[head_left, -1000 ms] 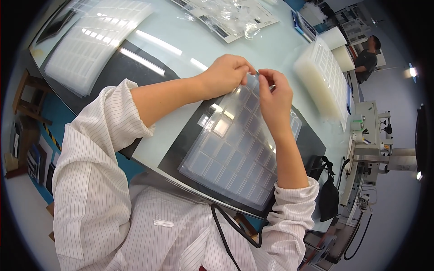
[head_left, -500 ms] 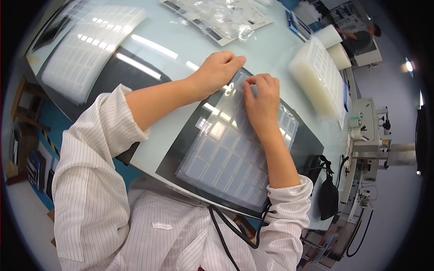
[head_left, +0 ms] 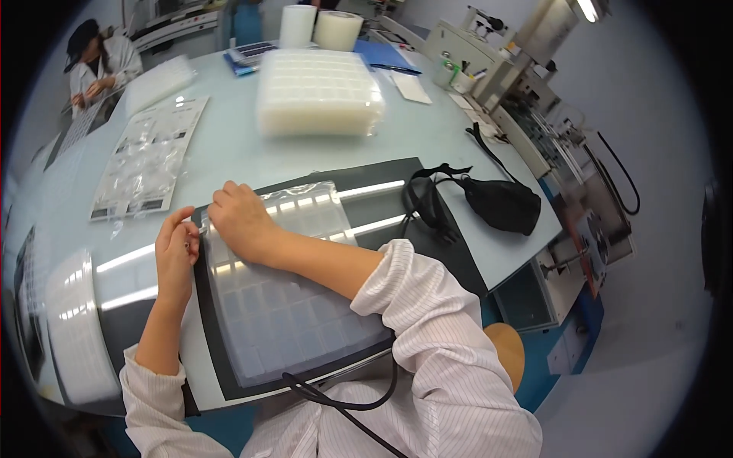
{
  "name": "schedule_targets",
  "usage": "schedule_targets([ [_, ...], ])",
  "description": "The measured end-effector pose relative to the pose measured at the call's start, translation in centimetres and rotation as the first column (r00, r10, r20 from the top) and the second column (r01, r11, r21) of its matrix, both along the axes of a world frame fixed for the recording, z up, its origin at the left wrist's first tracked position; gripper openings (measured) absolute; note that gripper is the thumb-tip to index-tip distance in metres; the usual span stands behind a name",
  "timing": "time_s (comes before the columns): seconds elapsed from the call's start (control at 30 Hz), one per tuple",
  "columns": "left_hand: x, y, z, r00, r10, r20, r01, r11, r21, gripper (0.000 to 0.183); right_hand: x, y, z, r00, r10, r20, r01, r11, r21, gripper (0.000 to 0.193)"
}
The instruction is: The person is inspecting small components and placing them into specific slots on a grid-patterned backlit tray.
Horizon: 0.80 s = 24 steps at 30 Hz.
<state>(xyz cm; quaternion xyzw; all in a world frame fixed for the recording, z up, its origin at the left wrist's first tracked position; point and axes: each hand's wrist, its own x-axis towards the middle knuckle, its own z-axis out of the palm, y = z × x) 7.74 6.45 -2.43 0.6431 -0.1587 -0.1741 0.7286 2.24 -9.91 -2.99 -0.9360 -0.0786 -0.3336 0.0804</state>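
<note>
A clear plastic tray (head_left: 284,309) with rows of rectangular compartments lies on a black mat (head_left: 376,197) in front of me. My right hand (head_left: 243,221) is closed at the tray's far left corner, its fingers bent down and gripping the edge there. Just left of that corner, past the mat's edge, is my left hand (head_left: 175,252). Its fingers are curled, the index finger raised a little above the rest; whatever they pinch, if anything, is too small to make out. My right forearm crosses over the tray and hides part of it.
A thick stack of translucent trays (head_left: 321,95) stands at the back, with white rolls (head_left: 298,27) behind it. More trays (head_left: 72,328) lie left. Crumpled clear film covers a printed sheet (head_left: 145,156). A black pouch (head_left: 500,204) sits right; a co-worker (head_left: 99,69) is far left.
My view has swung round, so the tray stack now stands straight ahead and a co-worker appears at left. Both hands stay near the tray's far corner; the left has lifted its index finger.
</note>
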Motion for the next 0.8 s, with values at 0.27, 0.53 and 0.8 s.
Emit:
schedule_targets([
  [0.27, -0.6, 1.1, 1.5, 0.971, -0.220, 0.097, 0.198, 0.960, 0.199, 0.035, -1.4, 0.6, 3.0, 0.918, 0.396, 0.014, -0.268, 0.594, 0.758, 0.011],
  [0.53, 1.4, -0.3, 0.8, 0.995, -0.051, -0.083, 0.045, 0.997, -0.067, 0.032, -4.7, 0.4, 1.8, 0.970, 0.166, -0.176, -0.125, 0.967, 0.224, 0.011],
  [0.8, 0.5, 0.6, 0.5, 0.984, -0.056, -0.167, 0.046, 0.997, -0.059, 0.016, -4.1, 2.1, 1.2, 0.984, 0.153, -0.090, -0.145, 0.985, 0.095, 0.009],
])
